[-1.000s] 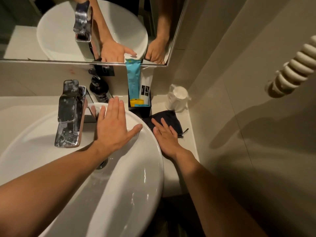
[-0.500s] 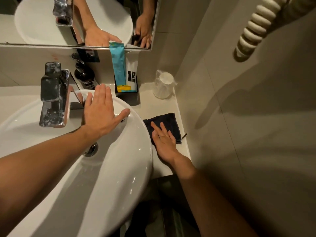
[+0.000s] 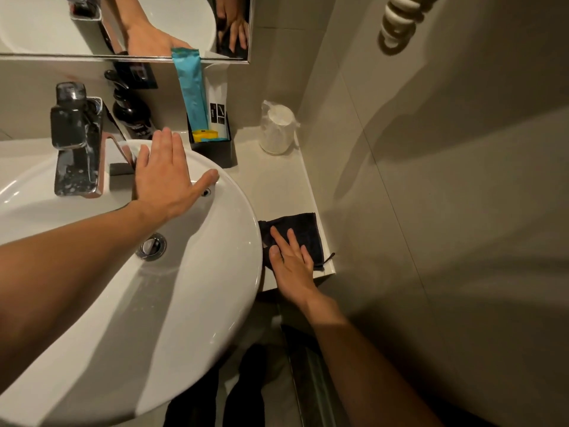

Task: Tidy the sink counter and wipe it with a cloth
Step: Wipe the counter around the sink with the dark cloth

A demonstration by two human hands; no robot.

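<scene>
The right hand [image 3: 292, 266] pressed flat, fingers spread, on the dark cloth [image 3: 303, 231] at the counter's [image 3: 277, 186] right-of-centre front edge; the left hand [image 3: 166, 177] lay open on the basin rim [image 3: 243, 217], gripping nothing.

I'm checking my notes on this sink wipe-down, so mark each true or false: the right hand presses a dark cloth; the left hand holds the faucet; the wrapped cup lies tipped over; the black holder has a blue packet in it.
1. The right hand presses a dark cloth flat on the counter. True.
2. The left hand holds the faucet. False: it rests open on the basin rim.
3. The wrapped cup lies tipped over. False: it stands upside down.
4. The black holder has a blue packet in it. True.
</scene>
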